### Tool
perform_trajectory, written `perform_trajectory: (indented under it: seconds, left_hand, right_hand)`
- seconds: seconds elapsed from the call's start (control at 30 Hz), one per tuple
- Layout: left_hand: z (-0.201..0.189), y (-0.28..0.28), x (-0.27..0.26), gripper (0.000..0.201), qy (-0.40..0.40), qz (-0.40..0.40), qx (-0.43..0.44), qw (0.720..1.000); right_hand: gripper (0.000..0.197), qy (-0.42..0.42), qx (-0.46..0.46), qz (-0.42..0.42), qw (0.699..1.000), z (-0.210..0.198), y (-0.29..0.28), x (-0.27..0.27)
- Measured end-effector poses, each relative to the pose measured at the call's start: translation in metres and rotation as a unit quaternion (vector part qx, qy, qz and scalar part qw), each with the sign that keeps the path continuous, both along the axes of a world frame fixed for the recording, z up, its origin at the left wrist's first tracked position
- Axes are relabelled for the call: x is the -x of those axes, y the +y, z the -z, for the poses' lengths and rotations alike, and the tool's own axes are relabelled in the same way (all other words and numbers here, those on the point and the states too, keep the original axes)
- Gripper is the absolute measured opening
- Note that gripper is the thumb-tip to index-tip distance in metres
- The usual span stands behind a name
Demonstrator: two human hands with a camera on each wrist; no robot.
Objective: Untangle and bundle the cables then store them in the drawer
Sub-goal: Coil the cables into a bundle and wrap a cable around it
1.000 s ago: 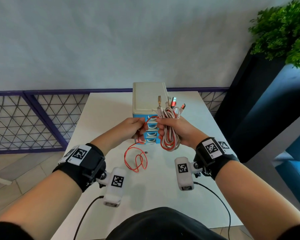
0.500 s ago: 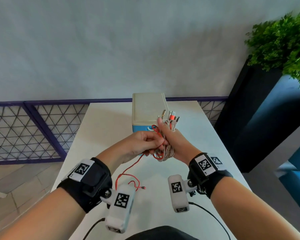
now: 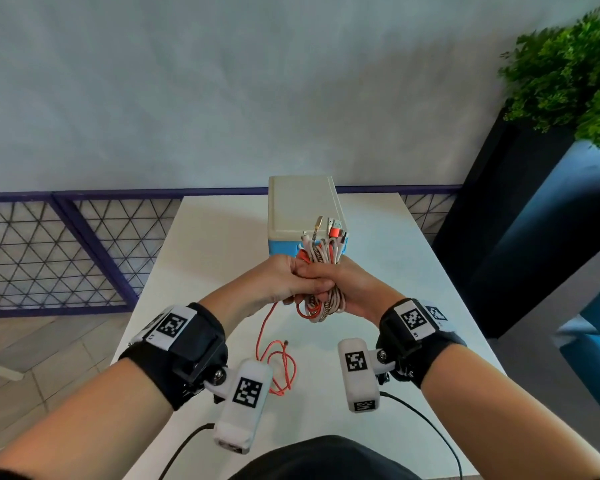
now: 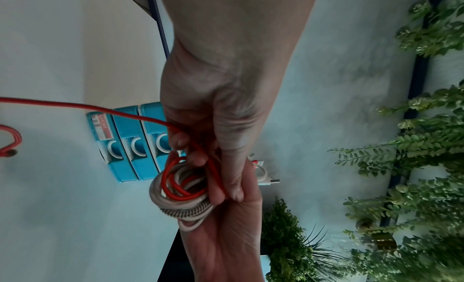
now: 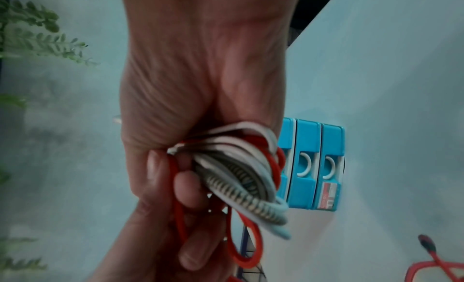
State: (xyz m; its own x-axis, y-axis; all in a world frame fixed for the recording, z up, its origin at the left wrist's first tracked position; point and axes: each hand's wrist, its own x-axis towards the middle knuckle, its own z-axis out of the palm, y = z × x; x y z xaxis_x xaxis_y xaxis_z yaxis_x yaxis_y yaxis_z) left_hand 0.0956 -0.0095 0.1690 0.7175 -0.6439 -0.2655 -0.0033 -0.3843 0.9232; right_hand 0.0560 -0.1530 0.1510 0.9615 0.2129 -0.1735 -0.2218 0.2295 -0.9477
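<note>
My right hand (image 3: 352,289) grips a coiled bundle of white, red and braided cables (image 3: 321,258), plugs pointing up, held above the table in front of the blue drawer unit (image 3: 302,209). My left hand (image 3: 284,284) presses against the right hand and pinches the red cable (image 3: 264,327), whose loose end (image 3: 278,368) trails down onto the table. In the left wrist view the red cable (image 4: 100,108) runs through my fingers (image 4: 191,153) into the bundle (image 4: 180,189). The right wrist view shows the bundle (image 5: 238,177) in my curled fingers (image 5: 191,187). All the drawers (image 4: 130,147) look closed.
The white table (image 3: 205,244) is narrow, its edges near both forearms. A purple mesh fence (image 3: 66,244) runs at the left, a dark planter with a green plant (image 3: 568,74) stands at the right, and a grey wall is behind.
Both hands have come together and risen towards me. The left hand has wound the red cable closer round the bundle, and the loose red part on the table has shortened.
</note>
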Motion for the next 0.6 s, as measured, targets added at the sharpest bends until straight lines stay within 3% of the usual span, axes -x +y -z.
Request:
perform_trajectory:
  seconds: [0.1,0.27,0.43,0.6]
  left_hand:
    - [-0.002,-0.001,0.000,0.016,0.007,-0.013,0.004,1.000]
    - [-0.008,-0.006,0.005,0.027,0.004,-0.066,-0.016,0.998]
    - [-0.014,-0.007,0.011,0.024,0.044,-0.045,-0.012,0.998]
    - [-0.015,-0.008,0.015,0.025,-0.017,-0.082,-0.033,0.996]
  right_hand:
    - [0.014,-0.011,0.026,0.037,0.999,0.003,0.000,0.000]
    - [0.048,0.016,0.042,0.153,0.987,0.007,-0.002,-0.005]
    - [0.026,0.033,0.030,0.221,0.974,0.007,-0.003,-0.007]
    - [0.016,0.038,-0.030,0.217,0.975,0.007,0.004,-0.007]
